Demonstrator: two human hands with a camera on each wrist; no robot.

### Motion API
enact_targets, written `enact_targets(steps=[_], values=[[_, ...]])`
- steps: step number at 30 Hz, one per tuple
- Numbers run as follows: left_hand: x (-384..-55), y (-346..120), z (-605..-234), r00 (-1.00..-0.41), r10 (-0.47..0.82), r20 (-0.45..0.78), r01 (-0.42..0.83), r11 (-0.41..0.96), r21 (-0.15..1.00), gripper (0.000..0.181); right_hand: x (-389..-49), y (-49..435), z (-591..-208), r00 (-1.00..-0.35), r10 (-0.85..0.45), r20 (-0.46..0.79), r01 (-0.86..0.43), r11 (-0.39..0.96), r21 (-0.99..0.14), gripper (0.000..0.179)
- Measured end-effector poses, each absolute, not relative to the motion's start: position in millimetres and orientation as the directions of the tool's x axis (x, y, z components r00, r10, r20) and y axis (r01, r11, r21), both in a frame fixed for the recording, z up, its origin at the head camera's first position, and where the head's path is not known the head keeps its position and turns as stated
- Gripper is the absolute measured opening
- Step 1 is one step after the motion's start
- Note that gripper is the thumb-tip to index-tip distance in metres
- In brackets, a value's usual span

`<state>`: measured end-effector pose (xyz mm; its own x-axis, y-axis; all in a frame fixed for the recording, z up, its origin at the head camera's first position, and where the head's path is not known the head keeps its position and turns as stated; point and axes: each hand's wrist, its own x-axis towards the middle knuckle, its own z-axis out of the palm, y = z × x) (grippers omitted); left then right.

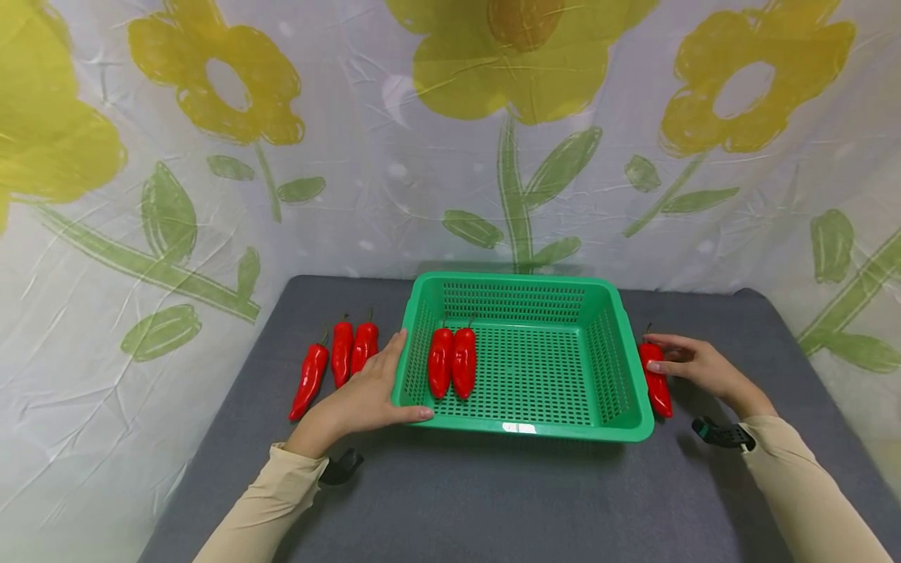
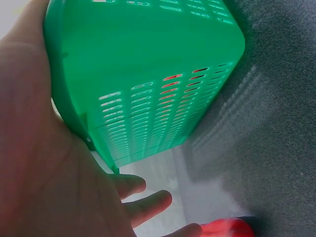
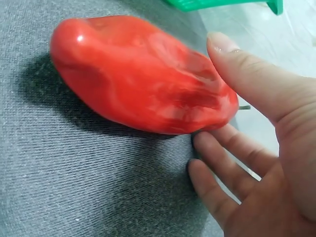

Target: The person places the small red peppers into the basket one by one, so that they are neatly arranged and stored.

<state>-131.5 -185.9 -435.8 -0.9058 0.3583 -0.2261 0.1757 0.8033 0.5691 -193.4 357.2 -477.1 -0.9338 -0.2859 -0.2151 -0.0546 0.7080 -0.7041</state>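
Note:
My left hand (image 1: 369, 395) rests against the front left corner of a green plastic basket (image 1: 521, 432). Its thumb lies along the front rim, and its straight fingers reach along the left side. Inside the basket, two red peppers (image 1: 453, 363) lie side by side near the left wall. Just beyond the right wall, my right hand (image 1: 693, 367) holds another red pepper (image 3: 143, 79) around its stem end, thumb on one side and fingertips on the other. That pepper lies on the grey cloth, its blunt tip toward me.
Three more red peppers (image 1: 341, 352) lie on the dark grey table (image 1: 493, 500) left of the basket, the closest one partly hidden by my left hand. A white curtain (image 1: 352, 156) with yellow flowers hangs behind the table and along its sides.

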Motion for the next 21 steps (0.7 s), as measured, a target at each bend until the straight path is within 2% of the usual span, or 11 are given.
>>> enact_targets(steps=[21], values=[[-131.3,-186.6,-435.5,-0.906,0.36,-0.224,0.175,0.798,0.576,0.127,-193.9,356.2,-481.1,-0.94,-0.263,-0.216,-0.051,0.738,-0.673,0.064]])
